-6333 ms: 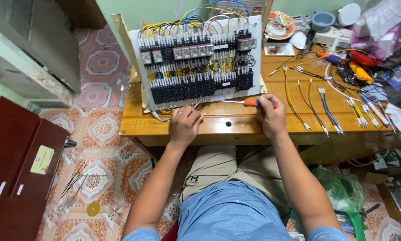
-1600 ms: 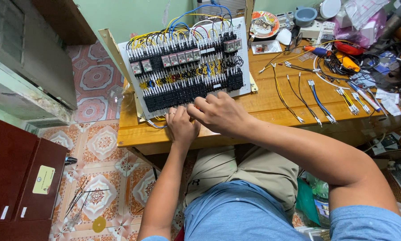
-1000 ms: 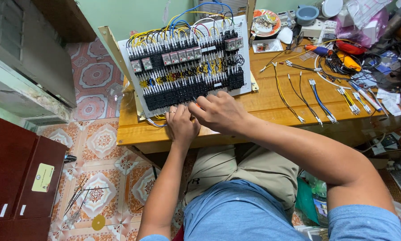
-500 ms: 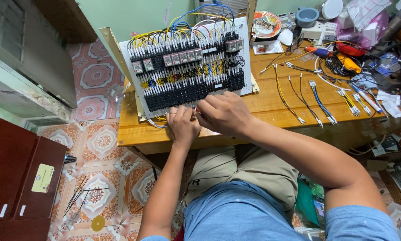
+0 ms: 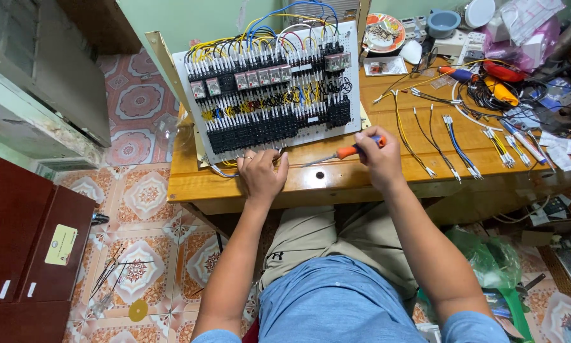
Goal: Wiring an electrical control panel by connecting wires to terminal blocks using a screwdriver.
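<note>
- Wiring panel (image 5: 269,95): a white perforated board packed with relays, black terminal blocks and yellow, blue and red leads; it is propped tilted at the upper centre of the frame, its lower edge resting on the wooden table (image 5: 336,178).
- Screwdriver (image 5: 342,153): orange handle, thin shaft pointing left toward the panel's lower right corner; the tip is seen near the board edge but apart from any terminal.
- Right hand (image 5: 379,155): closed around the screwdriver handle, centre right of the frame, held just above the table top.
- Left hand (image 5: 263,173): fingers curled at the panel's bottom edge, touching the lowest terminal row or a loose wire there; which one cannot be told.
- Step in hand, as judged: terminal work on the bottom row, with the tool drawn back between screws.
- Next move, as judged: the tip would need lining up with a small screw head while the lead is held steady by the left fingers.
- Cut wires with ferrules (image 5: 453,140): laid in a row to the right, well apart from both hands.
- Tangle of tools and cables (image 5: 501,89): upper right.
</note>
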